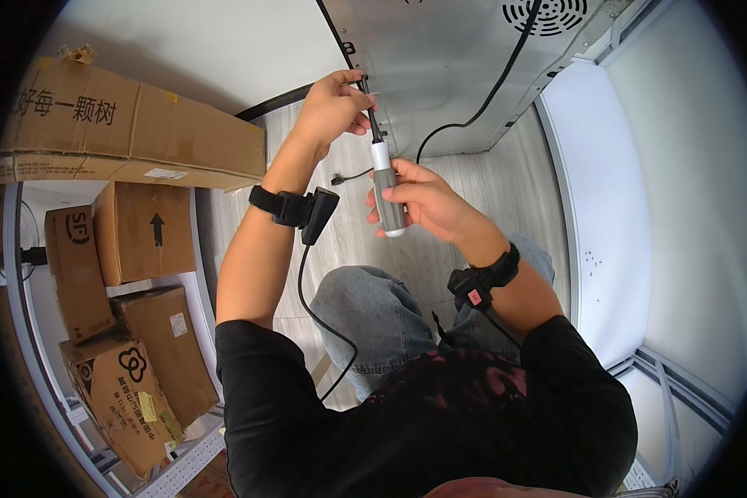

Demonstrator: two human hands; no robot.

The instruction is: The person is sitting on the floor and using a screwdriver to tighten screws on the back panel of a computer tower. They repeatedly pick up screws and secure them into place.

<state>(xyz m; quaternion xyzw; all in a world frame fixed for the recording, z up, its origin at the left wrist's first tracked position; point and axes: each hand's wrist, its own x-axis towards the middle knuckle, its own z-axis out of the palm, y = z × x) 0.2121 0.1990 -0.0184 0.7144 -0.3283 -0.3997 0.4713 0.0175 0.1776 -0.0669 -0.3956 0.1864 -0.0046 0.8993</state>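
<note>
A screwdriver (pixel 392 199) with a grey and white handle points away from me, its dark shaft reaching the left edge of a grey metal panel (pixel 440 91). My right hand (pixel 427 197) is closed round the handle. Farther up, my left hand (pixel 334 108) has its fingers curled about the shaft near the tip. Those fingers partly cover the tip, so whether it sits in a screw cannot be made out. Small holes and fasteners line the panel's edge.
A black cable (pixel 496 87) hangs down across the panel, and a plug (pixel 338 178) lies on the wood-look floor (pixel 249 241). Cardboard boxes (pixel 153 232) fill a metal rack on the left. A white panel (pixel 598 199) stands at the right.
</note>
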